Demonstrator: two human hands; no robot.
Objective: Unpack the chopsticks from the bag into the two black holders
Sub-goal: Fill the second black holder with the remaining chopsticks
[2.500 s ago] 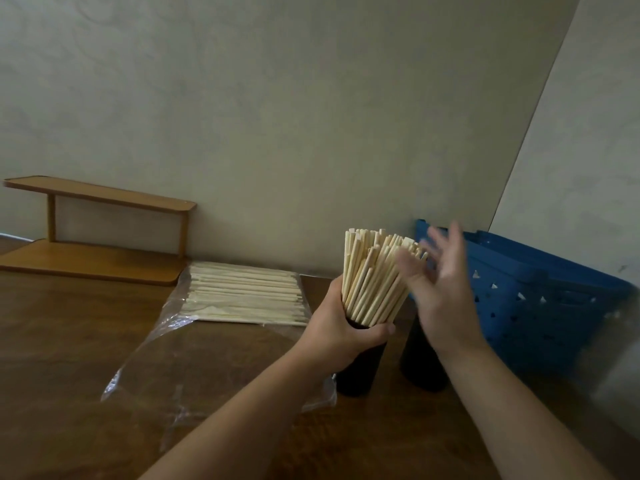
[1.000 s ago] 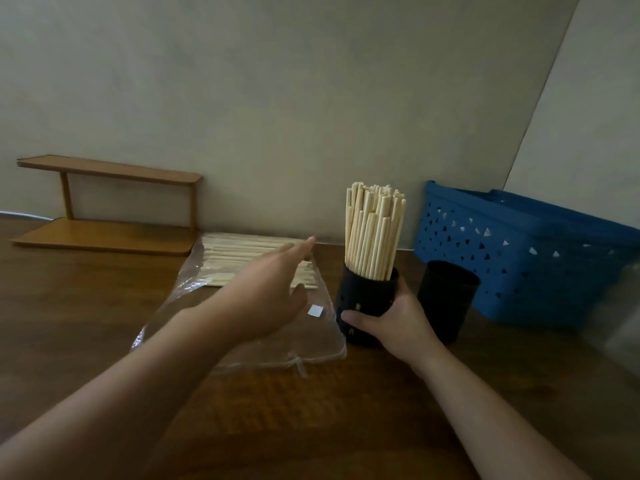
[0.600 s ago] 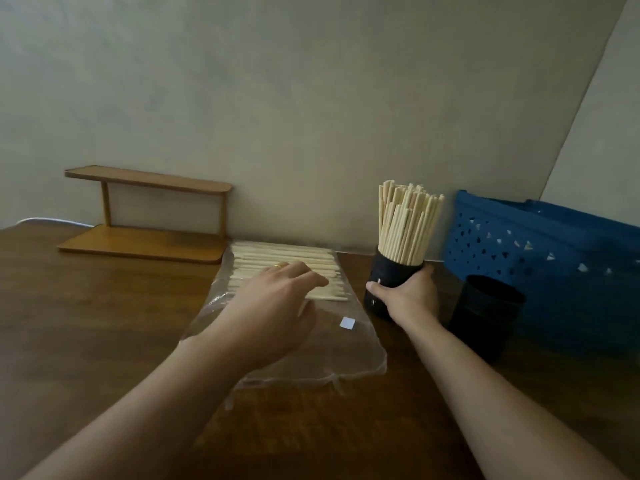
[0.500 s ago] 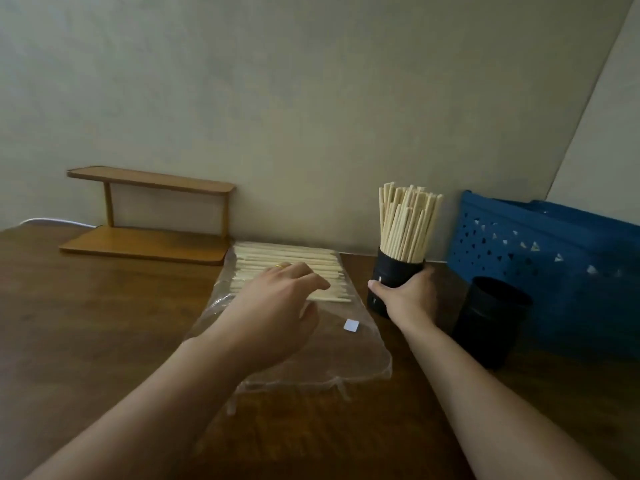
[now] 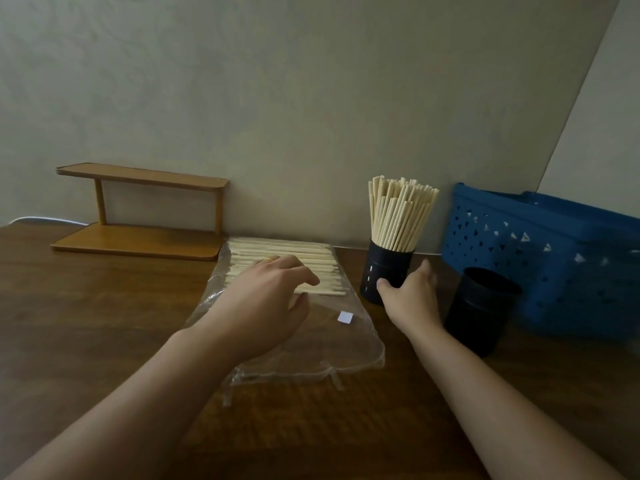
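Note:
A clear plastic bag (image 5: 322,344) lies flat on the wooden table, with pale chopsticks (image 5: 304,252) stacked in its far end. My left hand (image 5: 266,303) rests on top of the bag, its fingers bent down onto the near ends of those chopsticks. One black holder (image 5: 384,268) stands right of the bag, packed with upright chopsticks (image 5: 398,213). My right hand (image 5: 410,296) is at this holder's base with spread fingers; the thumb touches its front and the fingers lie beside it. The second black holder (image 5: 479,306) stands to the right and looks empty.
A blue perforated basket (image 5: 554,258) sits at the right against the wall. A small two-level wooden shelf (image 5: 138,237) stands at the back left. The table (image 5: 86,323) runs to the wall just behind the bag and holders.
The full holder has been set down by the wall, right of the bag. My right hand has loosened its grip on it. My left hand moved from the holder onto the bag.

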